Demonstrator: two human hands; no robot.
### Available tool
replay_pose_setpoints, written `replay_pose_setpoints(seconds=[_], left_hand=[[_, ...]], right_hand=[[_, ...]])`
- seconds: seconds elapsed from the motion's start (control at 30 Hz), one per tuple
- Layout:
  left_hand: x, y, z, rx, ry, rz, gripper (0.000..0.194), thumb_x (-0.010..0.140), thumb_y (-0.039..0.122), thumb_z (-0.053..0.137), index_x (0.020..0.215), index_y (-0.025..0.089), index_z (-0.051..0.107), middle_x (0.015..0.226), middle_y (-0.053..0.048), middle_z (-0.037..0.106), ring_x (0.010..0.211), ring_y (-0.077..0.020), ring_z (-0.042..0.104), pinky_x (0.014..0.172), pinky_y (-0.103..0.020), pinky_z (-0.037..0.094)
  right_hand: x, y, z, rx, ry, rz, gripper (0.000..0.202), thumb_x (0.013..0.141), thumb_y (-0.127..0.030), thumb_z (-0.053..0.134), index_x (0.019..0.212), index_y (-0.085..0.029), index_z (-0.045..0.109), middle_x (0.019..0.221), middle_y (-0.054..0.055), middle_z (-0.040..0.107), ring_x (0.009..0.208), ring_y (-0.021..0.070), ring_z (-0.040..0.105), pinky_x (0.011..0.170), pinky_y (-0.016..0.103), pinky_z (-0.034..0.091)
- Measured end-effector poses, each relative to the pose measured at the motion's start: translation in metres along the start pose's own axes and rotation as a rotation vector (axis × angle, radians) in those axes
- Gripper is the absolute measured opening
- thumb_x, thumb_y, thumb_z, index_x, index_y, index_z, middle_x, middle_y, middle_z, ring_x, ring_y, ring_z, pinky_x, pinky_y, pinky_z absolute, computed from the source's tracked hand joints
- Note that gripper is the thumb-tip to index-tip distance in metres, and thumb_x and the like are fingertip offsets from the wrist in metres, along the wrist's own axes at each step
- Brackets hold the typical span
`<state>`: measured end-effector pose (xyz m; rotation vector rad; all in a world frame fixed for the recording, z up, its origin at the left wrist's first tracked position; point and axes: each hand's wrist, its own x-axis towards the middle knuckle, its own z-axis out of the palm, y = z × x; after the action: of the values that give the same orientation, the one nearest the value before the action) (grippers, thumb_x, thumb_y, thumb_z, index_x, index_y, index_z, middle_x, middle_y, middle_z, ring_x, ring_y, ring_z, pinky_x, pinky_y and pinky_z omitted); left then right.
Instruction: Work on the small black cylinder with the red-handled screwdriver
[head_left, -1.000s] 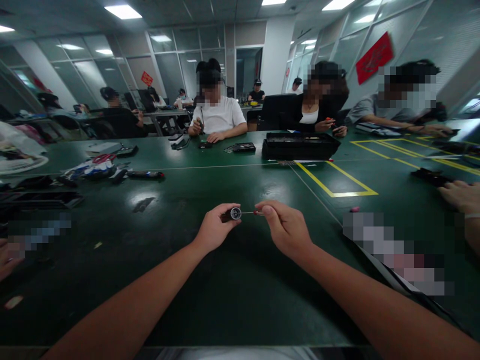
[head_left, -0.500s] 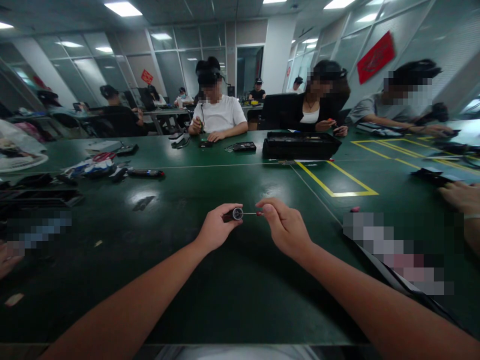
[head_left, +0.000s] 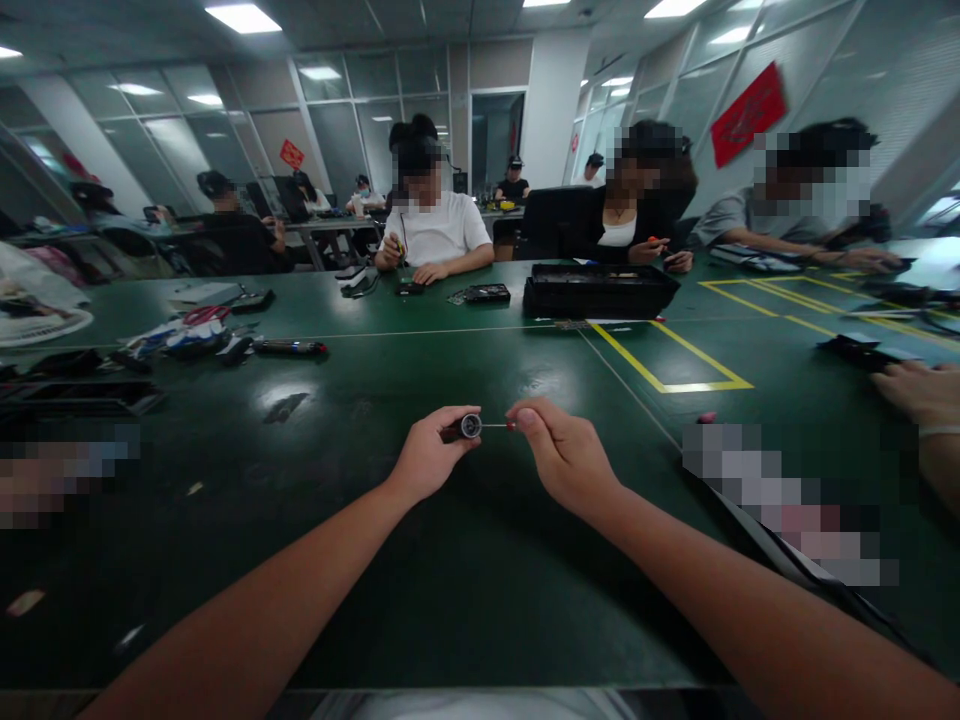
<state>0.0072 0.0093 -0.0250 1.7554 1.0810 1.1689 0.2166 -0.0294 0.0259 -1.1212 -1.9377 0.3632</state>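
Note:
My left hand (head_left: 429,455) is closed around a dark cylindrical part (head_left: 470,427) whose round, hollow-looking end faces me. From its right side a thin metal shaft (head_left: 493,426) runs across to my right hand (head_left: 561,440). That hand grips the red-tipped handle of a screwdriver (head_left: 511,426), mostly hidden by the fingers. Both hands are above the middle of the green table (head_left: 450,600), a short gap apart. Whether the shaft enters the cylinder or only touches it is too small to tell.
A long black box (head_left: 601,292) stands at the far side. Cables and tools (head_left: 191,335) lie at the left, near a dark pen-like tool (head_left: 291,347). Several people sit around; a person's hand (head_left: 919,395) rests at the right edge. Yellow tape marks the table.
The view has shifted slightly. My right hand is a little closer to the cylinder, and less of the red handle shows. Both hands keep their grip.

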Motion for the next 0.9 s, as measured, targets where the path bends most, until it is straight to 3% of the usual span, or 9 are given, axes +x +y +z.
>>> replay_pose_setpoints(seconds=[0.13,0.3,0.47,0.6,0.9], left_hand=[[0.000,-0.003,0.000,0.005,0.008,0.015,0.041,0.080,0.014,0.074,0.119,0.024,0.070,0.121,-0.007,0.068,0.112,-0.0232,0.064,0.104,-0.044,0.050],[-0.001,0.004,-0.002,0.095,0.016,0.068,0.041,0.082,0.015,0.073,0.121,0.026,0.069,0.121,-0.006,0.068,0.113,-0.0224,0.063,0.103,-0.043,0.050],[0.001,0.014,-0.007,0.261,0.073,0.142,0.039,0.082,0.015,0.072,0.120,0.025,0.070,0.120,-0.006,0.068,0.113,-0.0231,0.063,0.105,-0.045,0.048],[0.003,0.006,-0.009,0.241,0.078,0.083,0.040,0.083,0.016,0.072,0.122,0.026,0.069,0.122,-0.007,0.067,0.112,-0.0237,0.063,0.100,-0.043,0.051],[0.000,0.006,-0.006,0.232,0.061,0.079,0.041,0.082,0.016,0.074,0.121,0.027,0.069,0.121,-0.005,0.068,0.111,-0.0227,0.064,0.097,-0.040,0.052]], right_hand=[[-0.001,0.000,0.003,0.090,0.084,0.044,0.019,0.098,-0.030,0.048,0.115,-0.022,0.054,0.086,0.004,0.069,0.073,0.0189,0.065,0.066,0.032,0.048],[0.004,0.010,0.009,0.378,0.180,0.196,0.019,0.096,-0.037,0.054,0.105,-0.022,0.059,0.094,0.006,0.070,0.086,0.0202,0.067,0.080,0.038,0.053],[0.013,0.030,0.017,0.761,0.299,0.452,0.026,0.092,-0.046,0.054,0.092,-0.021,0.059,0.080,0.002,0.063,0.068,0.0164,0.062,0.064,0.033,0.056],[0.013,0.035,0.019,0.692,0.328,0.408,0.025,0.092,-0.046,0.056,0.096,-0.022,0.059,0.084,0.002,0.063,0.073,0.0159,0.063,0.068,0.033,0.056],[0.004,0.018,0.017,0.467,0.221,0.255,0.021,0.098,-0.040,0.052,0.105,-0.022,0.059,0.088,0.004,0.068,0.080,0.0180,0.066,0.077,0.037,0.055]])
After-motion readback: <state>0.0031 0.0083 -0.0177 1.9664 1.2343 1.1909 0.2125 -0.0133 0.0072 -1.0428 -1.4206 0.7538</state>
